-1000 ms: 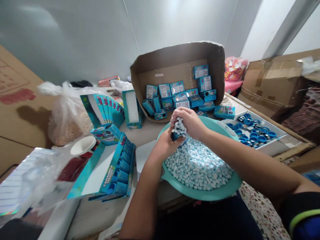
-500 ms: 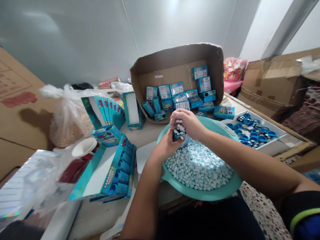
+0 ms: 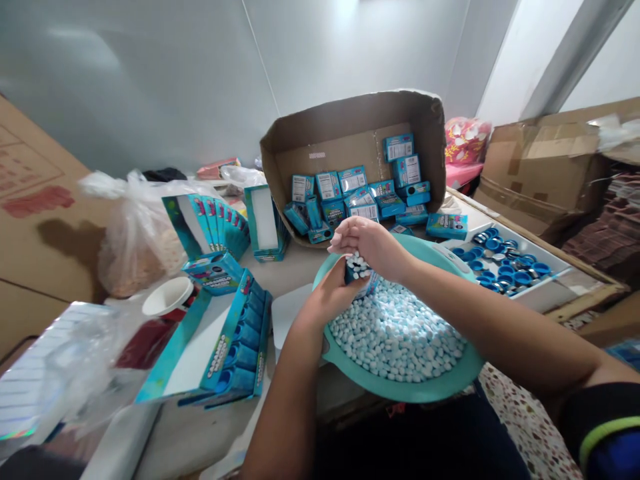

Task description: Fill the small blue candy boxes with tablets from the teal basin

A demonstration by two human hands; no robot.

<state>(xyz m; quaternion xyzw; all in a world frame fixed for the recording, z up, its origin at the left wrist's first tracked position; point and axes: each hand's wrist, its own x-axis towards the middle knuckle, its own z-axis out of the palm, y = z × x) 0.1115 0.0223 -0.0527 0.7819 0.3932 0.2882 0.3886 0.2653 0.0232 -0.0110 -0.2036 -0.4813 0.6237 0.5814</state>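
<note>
My left hand [image 3: 333, 290] is wrapped round a small blue candy box [image 3: 369, 285], its open top facing me and full of white candies [image 3: 357, 265]. Just above that opening is my right hand [image 3: 367, 243], fingers stretched and slightly curved, with no candies visible in it. Both hands are over the far left part of a turquoise basin [image 3: 400, 392], which holds a heap of pale blue and white candies [image 3: 405, 333]. The lower part of the box is partly hidden by my left fingers.
Behind the basin, a tilted carton [image 3: 345, 147] holds several blue boxes. Blue display boxes [image 3: 215, 347] stand on the left beside a white cup [image 3: 167, 298]. At right lies a white tray [image 3: 545, 283] with blue caps [image 3: 505, 260]. Cardboard cartons [image 3: 540, 167] stand further right.
Candies were dropping from my right hand into the box; now they sit in its mouth. My right hand's fingers have straightened and shifted slightly left. My left hand stays on the box.
</note>
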